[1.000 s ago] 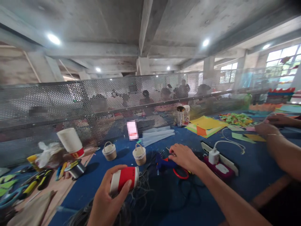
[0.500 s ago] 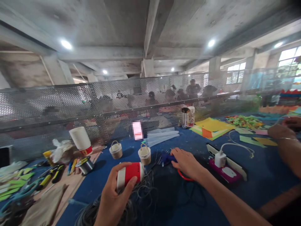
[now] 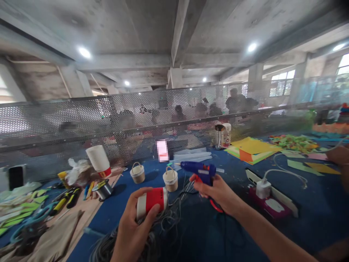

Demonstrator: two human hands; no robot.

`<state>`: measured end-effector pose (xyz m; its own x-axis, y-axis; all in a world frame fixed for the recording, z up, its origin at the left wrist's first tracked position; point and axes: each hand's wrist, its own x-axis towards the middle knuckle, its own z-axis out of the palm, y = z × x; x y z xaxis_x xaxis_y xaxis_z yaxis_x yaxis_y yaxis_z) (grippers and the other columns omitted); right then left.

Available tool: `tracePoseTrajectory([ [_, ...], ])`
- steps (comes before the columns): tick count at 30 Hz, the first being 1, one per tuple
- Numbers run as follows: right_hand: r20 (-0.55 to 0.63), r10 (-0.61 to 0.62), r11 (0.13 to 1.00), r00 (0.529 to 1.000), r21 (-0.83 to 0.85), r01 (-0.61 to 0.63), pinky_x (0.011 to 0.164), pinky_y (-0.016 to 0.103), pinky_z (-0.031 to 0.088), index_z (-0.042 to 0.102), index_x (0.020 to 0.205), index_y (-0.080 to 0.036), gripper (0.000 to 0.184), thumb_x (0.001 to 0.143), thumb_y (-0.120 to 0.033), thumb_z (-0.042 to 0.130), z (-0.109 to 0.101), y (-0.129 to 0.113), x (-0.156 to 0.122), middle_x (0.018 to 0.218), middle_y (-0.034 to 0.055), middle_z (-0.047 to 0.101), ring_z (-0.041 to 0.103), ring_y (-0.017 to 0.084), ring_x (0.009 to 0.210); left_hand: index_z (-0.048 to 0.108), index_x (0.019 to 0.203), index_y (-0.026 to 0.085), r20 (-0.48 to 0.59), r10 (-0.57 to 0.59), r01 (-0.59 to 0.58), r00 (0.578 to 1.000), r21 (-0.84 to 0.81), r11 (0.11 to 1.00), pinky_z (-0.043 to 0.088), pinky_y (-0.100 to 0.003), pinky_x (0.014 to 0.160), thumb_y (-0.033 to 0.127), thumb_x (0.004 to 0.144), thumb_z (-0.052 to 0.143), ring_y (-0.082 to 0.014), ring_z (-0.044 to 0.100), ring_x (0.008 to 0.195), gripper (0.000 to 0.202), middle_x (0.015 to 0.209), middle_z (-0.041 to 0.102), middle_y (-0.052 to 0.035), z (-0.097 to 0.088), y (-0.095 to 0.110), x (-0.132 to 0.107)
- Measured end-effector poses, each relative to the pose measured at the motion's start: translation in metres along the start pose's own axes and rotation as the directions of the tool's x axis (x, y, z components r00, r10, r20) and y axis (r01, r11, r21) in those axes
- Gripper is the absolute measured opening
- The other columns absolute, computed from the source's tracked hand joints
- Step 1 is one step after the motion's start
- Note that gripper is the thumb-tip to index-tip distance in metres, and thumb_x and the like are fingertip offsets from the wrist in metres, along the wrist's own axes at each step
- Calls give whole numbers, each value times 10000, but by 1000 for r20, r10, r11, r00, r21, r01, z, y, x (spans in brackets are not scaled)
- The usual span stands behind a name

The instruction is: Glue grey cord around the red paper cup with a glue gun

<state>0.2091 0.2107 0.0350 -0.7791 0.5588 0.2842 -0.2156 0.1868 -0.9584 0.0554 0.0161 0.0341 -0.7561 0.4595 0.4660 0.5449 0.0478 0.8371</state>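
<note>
Your left hand (image 3: 131, 221) grips the paper cup (image 3: 154, 199), right hand (image 3: 216, 191) the glue gun (image 3: 196, 168); two handled buckets (image 3: 170, 183) look finished, cup seemingly bare

In my left hand (image 3: 139, 218): one cup (image 3: 156, 200), paper, smooth, matt. In my right hand (image 3: 215, 191): one glue gun (image 3: 197, 169), hard plastic, smooth, faint sheen. Before me: two small pails (image 3: 170, 183), matt, rough-looking sides; spool (image 3: 105, 191), bright metallic winding; sheets (image 3: 256, 147), matt paper; strips (image 3: 193, 155), translucent, plastic-looking; charger (image 3: 263, 188), smooth plastic. My table surface (image 3: 191, 236): matt, cloth or otherwise I cannot tell. Facing me: screen (image 3: 152, 123), perforated metal, dull. Above me: ceiling (image 3: 131, 25), bare concrete, rough, stained.
</note>
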Motion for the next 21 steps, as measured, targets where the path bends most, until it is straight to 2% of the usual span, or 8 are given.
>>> tracePoseTrajectory([
  [2,10,7,997,1000,-81,-6,635,258,429,720,932,-200,237,816,-405,749,9,2,-6,769,-5,641,535,130,670,601,1091,251,29,-31,31,999,-21,999,435,-263,537,533,738,699,-176,553,581,462,790,646,26,-1,0,1],
  [4,38,-4,999,999,-54,6,670,258,443,714,883,-205,221,801,-403,767,16,0,-11,812,-1,664,564,145,726,585,1111,250,62,-60,62,996,-37,997,419,-255,524,536,746,702,-171,542,579,479,764,633,31,-3,-1,3],
  [9,150,-89,991,985,-86,103,607,226,402,615,788,-202,236,779,-339,806,17,-14,-19,769,-35,547,487,119,685,553,1159,243,102,-93,99,990,-53,994,435,-255,540,553,755,703,-156,510,583,531,769,628,30,-5,-6,9],
  [13,183,-153,979,971,-105,174,632,228,407,586,776,-204,232,821,-338,769,13,-18,-20,866,-13,511,470,131,751,572,1145,239,70,-60,62,996,-29,998,446,-264,557,546,764,692,-166,544,615,504,840,651,13,-6,-7,10],
  [21,181,-114,979,977,-145,141,617,241,383,487,750,-209,338,819,-395,761,13,-3,-17,793,-31,453,417,125,706,599,1108,232,15,16,-17,1000,50,999,459,-294,601,529,781,670,-179,568,650,448,975,644,-13,-7,-6,11],
])
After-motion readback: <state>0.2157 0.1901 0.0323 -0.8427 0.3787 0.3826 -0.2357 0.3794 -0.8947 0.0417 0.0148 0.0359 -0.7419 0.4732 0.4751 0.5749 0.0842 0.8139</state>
